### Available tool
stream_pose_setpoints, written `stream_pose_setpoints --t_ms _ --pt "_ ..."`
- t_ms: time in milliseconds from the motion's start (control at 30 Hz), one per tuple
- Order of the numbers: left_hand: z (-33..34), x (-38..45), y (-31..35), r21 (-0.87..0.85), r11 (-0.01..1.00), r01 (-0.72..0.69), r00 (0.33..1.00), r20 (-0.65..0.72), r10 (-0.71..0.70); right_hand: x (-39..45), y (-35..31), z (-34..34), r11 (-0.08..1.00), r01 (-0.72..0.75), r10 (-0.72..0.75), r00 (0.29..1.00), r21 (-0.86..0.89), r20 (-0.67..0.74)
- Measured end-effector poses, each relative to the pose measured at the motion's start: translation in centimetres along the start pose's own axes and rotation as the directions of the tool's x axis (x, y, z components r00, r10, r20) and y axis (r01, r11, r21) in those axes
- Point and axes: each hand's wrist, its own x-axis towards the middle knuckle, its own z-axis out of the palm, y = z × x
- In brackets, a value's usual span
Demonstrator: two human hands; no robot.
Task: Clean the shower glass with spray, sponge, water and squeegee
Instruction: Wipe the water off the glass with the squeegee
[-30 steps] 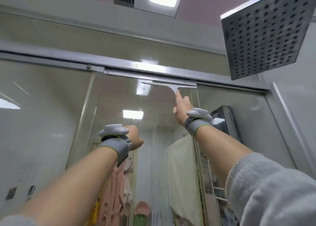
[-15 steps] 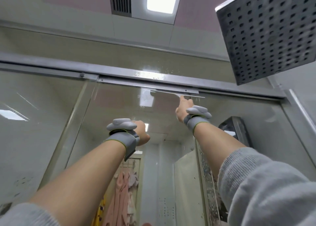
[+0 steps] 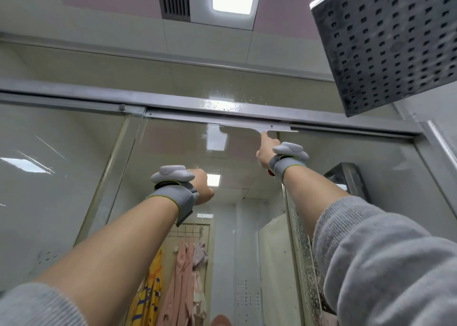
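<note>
A white squeegee [image 3: 254,129] lies flat against the top of the shower glass [image 3: 173,157], its blade just under the metal top rail [image 3: 99,96]. My right hand [image 3: 267,152] grips its handle from below, arm stretched up. Further down on the left, my left hand [image 3: 201,186] is raised towards the glass; its fingers are turned away from me, so I cannot see whether they touch the pane or hold anything. Both wrists wear grey bands with trackers.
A square metal shower head [image 3: 385,44] hangs close above on the right. A vertical glass edge [image 3: 299,251] with water drops runs down below my right arm. Through the glass hang pink and yellow clothes [image 3: 178,276] and a pale towel [image 3: 272,264].
My view has tilted further up. The right hand has shifted the squeegee a little right along the top of the glass under the rail. The left hand stays raised.
</note>
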Motion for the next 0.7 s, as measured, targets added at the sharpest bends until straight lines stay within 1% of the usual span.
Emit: stream_pose_setpoints --t_ms 67,233,267,333,400,433,467,567,700 --pt "0.5 -0.4 -0.4 -0.019 1.0 0.008 1.0 -0.006 -0.008 -0.1 0.5 0.3 1.0 0.018 -0.018 1.0 0.007 -0.012" --pt "3.5 -3.5 -1.8 -0.039 0.999 0.022 0.995 0.101 -0.018 -4.7 1.1 1.8 0.997 0.07 -0.071 0.995 0.019 0.067" --pt "3.7 -3.9 -1.8 -0.05 0.999 0.015 0.996 0.084 -0.011 -5.2 1.0 2.0 0.996 0.088 -0.09 0.994 0.031 0.057" --pt "4.7 -5.8 -2.1 -0.084 0.996 0.021 0.993 0.12 -0.011 -7.8 0.7 2.7 0.994 0.096 -0.099 0.991 0.044 0.085" --pt "5.5 -8.0 -2.5 -0.103 0.995 0.006 0.982 0.187 0.013 -10.8 0.2 3.3 0.995 0.083 -0.091 0.984 0.056 0.154" --pt "6.2 -9.5 -2.8 -0.116 0.993 0.01 0.976 0.219 0.016 -12.7 0.1 4.0 0.996 0.054 -0.066 0.982 0.073 0.178" --pt "6.4 -10.0 -2.7 -0.128 0.992 0.005 0.972 0.232 0.025 -13.4 0.1 4.3 0.995 0.045 -0.06 0.982 0.085 0.177" --pt "7.5 -13.4 -3.9 -0.168 0.986 0.009 0.943 0.329 0.048 -17.9 -0.4 5.2 0.995 -0.002 -0.022 0.972 0.102 0.234" --pt "8.8 -18.6 -5.0 -0.133 0.991 0.018 0.922 0.385 0.035 -23.6 0.1 7.5 0.991 -0.067 0.03 0.957 0.118 0.287"
